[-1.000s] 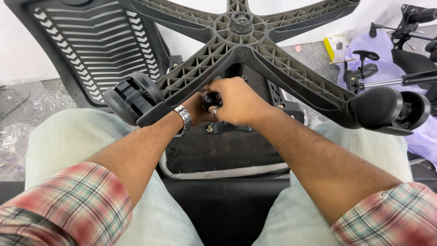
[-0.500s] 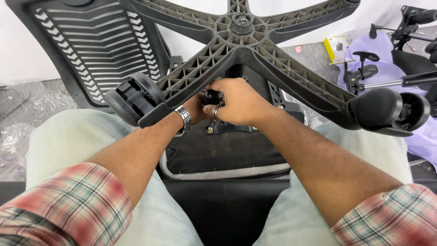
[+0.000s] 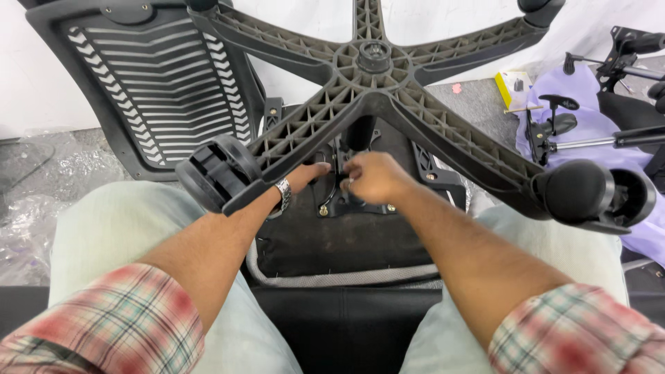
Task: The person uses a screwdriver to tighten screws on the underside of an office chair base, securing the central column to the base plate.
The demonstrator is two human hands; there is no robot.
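Seated over an upturned chair, reaching under its base [image 3: 374, 83] to the seat plate [image 3: 353, 201]. Right hand [image 3: 370, 176] curled, pinching something small; left hand [image 3: 305, 176] loosely open, fingertips on the plate. Best kept steady, braced by the left. Pinched part hidden; caster [image 3: 218, 173] masking the left wrist.

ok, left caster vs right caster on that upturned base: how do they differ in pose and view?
The left caster is turned with its ribbed inner hub facing the camera; the right caster shows its smooth rounded hood. The left caster lies just above the left hand's wrist, while the right caster sits well away from the right hand. Both are black twin-wheel casters at arm ends of the star base.
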